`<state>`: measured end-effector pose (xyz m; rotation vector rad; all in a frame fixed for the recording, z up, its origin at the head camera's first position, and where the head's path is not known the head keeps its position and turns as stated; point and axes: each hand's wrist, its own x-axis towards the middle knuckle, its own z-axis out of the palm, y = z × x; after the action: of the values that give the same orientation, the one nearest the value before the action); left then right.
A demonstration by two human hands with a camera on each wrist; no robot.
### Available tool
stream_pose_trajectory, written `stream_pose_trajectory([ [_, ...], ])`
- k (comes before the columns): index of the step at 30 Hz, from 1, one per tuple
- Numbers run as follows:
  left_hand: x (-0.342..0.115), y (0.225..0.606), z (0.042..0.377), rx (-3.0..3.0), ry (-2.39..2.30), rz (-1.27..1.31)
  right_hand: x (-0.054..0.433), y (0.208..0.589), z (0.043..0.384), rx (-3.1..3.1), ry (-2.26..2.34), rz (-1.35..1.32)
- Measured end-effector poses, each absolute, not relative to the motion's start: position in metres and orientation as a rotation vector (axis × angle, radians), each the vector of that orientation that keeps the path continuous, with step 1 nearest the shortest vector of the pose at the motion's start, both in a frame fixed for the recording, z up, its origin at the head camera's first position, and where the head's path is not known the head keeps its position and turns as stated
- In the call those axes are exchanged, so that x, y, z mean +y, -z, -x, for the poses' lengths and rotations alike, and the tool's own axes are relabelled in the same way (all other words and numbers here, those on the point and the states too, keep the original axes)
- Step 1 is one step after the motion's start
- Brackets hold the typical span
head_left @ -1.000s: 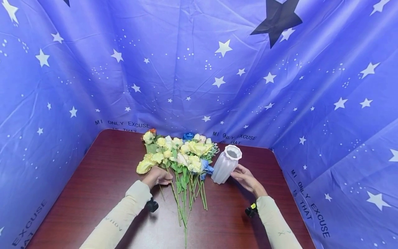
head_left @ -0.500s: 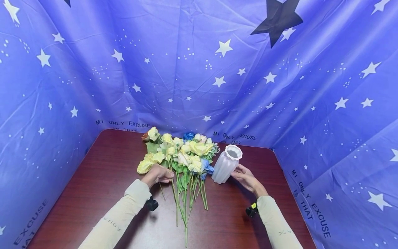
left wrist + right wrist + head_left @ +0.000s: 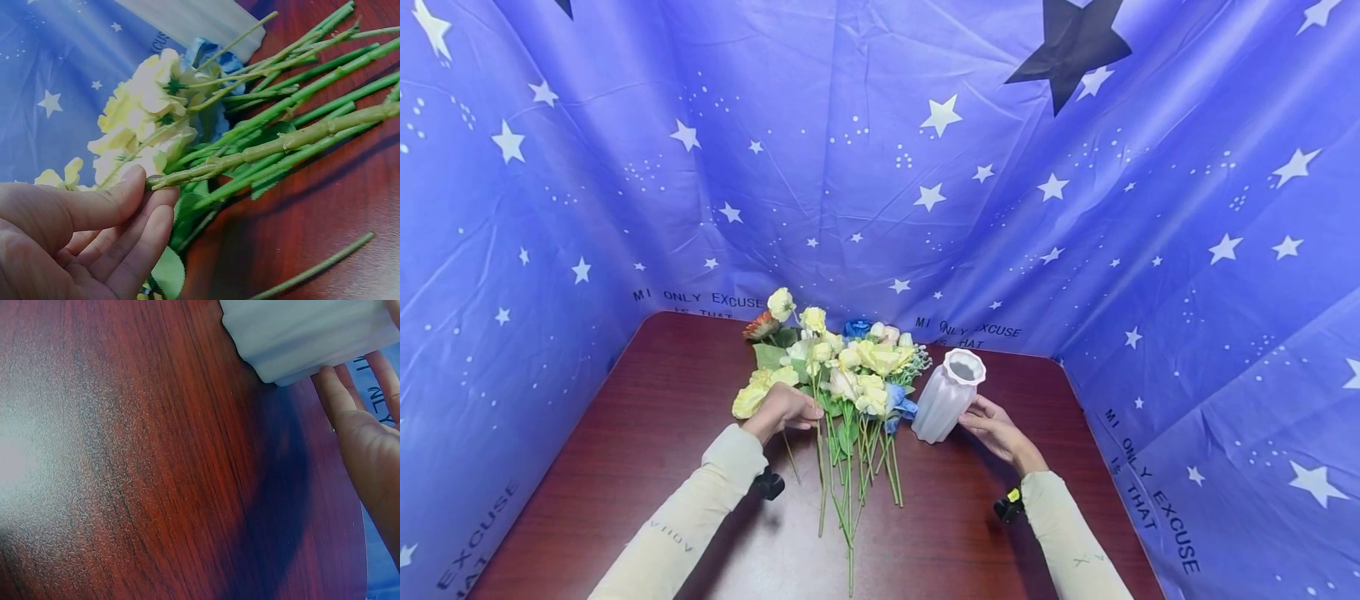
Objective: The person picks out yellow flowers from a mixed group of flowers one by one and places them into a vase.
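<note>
My left hand [image 3: 786,410] pinches the jointed green stem [image 3: 275,147] of an artificial flower between thumb and fingertips. The flower's pale yellow blooms [image 3: 812,318] rise above the pile, and its stem hangs down below the hand. More artificial flowers [image 3: 872,392], yellow, pink-white and blue, lie beside that hand with their stems towards me. To the right, a pearly white fluted vase [image 3: 942,404] stands on the table with its scalloped mouth up. My right hand [image 3: 997,429] holds the vase low on its right side; some of its fingers are hidden behind the vase.
The dark red wooden table [image 3: 955,533] has rounded far corners. A blue star-patterned cloth [image 3: 850,208] hangs close around its back and sides. An orange flower [image 3: 762,327] lies at the pile's far left. Black wrist cameras [image 3: 769,485] hang under both sleeves.
The pinched flower's yellow blooms have risen and shifted right, uncovering more of the orange flower. My left hand has moved slightly up and right. The right hand and vase stay put.
</note>
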<state>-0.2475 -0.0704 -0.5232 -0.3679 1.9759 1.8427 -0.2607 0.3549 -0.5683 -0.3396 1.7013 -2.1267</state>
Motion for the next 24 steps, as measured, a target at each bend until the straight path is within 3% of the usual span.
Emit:
stream_pose_trajectory([
  [24,-0.064,0.489,0.265,2.037,-1.847,0.320,0.356,0.568,0.260,1.728,2.122,0.341],
])
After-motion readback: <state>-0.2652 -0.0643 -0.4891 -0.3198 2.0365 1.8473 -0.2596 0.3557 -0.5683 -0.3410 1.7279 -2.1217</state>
